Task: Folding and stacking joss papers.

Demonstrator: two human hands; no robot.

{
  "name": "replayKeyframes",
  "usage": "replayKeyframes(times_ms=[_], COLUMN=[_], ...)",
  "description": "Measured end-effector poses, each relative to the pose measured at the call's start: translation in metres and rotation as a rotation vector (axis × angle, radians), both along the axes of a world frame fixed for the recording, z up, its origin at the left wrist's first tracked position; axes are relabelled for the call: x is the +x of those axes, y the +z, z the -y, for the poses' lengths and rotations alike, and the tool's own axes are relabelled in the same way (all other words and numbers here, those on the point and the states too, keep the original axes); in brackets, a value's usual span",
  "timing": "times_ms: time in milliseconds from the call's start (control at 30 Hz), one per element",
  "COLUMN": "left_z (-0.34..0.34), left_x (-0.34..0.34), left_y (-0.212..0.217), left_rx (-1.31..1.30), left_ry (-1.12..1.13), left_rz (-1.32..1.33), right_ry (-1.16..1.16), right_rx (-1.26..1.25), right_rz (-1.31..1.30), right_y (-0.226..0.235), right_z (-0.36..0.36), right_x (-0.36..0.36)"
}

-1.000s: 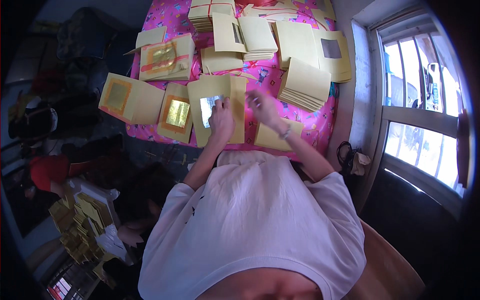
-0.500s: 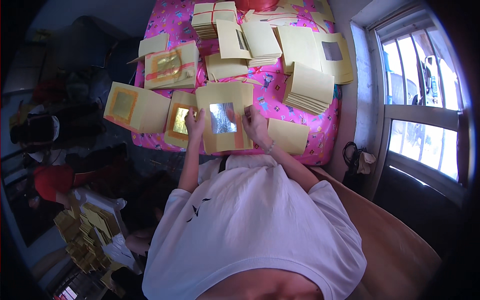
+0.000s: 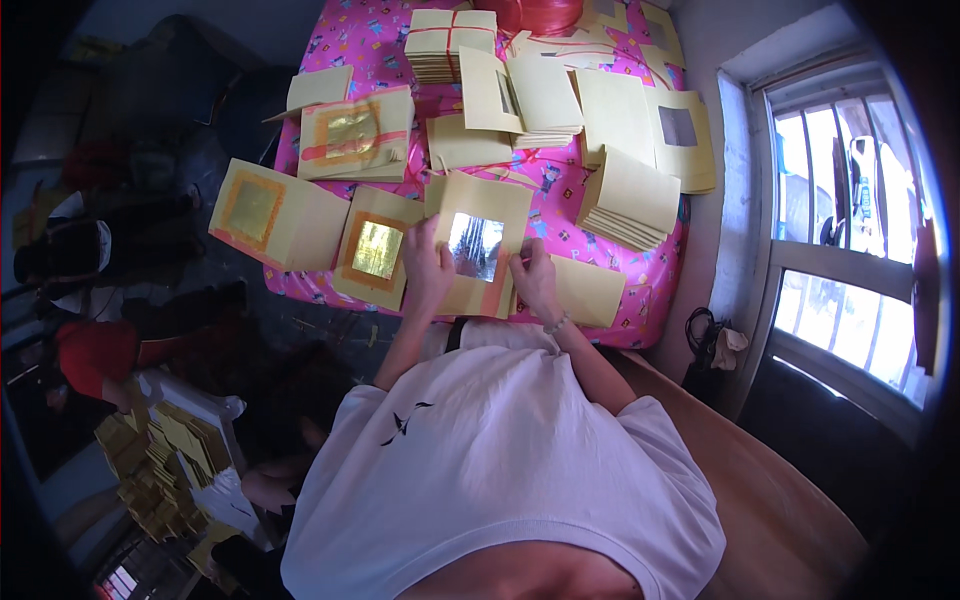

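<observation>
A yellow paper sheet with a shiny silver square (image 3: 476, 246) lies slightly tilted in front of me, at the table's near edge. My left hand (image 3: 428, 270) grips its left side, the thumb close to the silver square. At the lower right edge of the sheet, my right hand (image 3: 535, 280) pinches the paper with bent fingers. More yellow paper shows under the sheet's upper left corner. Just left of my left hand lies another yellow sheet with a gold square in an orange border (image 3: 378, 249). A plain yellow sheet (image 3: 588, 291) rests to the right of my right hand.
A pink patterned tablecloth (image 3: 545, 205) covers the table. Stacks of yellow paper (image 3: 630, 200) stand farther back, one tied bundle (image 3: 450, 45) among them. Red string roll (image 3: 530, 12) sits at the far edge. A barred window (image 3: 850, 230) is at right; a person in red (image 3: 95, 355) is at left.
My left hand has shifted right, uncovering the gold square. My right hand has slid toward me along the silver sheet's edge, and that sheet is now more tilted. The whole view has shifted slightly.
</observation>
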State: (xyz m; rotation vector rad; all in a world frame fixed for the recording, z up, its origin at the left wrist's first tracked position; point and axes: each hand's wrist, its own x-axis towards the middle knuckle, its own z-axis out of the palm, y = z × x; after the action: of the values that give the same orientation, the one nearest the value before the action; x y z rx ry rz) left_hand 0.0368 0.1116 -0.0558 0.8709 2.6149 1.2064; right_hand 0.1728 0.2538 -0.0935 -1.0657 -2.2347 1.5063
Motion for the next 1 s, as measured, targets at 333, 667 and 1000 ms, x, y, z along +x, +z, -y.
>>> replayKeyframes(times_ms=[333,667,1000], left_z=[0.006,0.010,0.016], left_x=[0.007,0.017,0.017], left_y=[-0.020,-0.019,-0.026], left_rx=[0.015,-0.014,0.024], left_ry=[0.088,0.042,0.082], left_rz=[0.101,0.006,0.126], right_ry=[-0.033,-0.009,0.146], right_rx=[-0.014,0.329,0.688], right_rz=[0.072,0.123,0.045], right_y=[0.012,0.034,0.030], right_z=[0.001,0.011,0.016], right_x=[-0.007,-0.007,-0.005])
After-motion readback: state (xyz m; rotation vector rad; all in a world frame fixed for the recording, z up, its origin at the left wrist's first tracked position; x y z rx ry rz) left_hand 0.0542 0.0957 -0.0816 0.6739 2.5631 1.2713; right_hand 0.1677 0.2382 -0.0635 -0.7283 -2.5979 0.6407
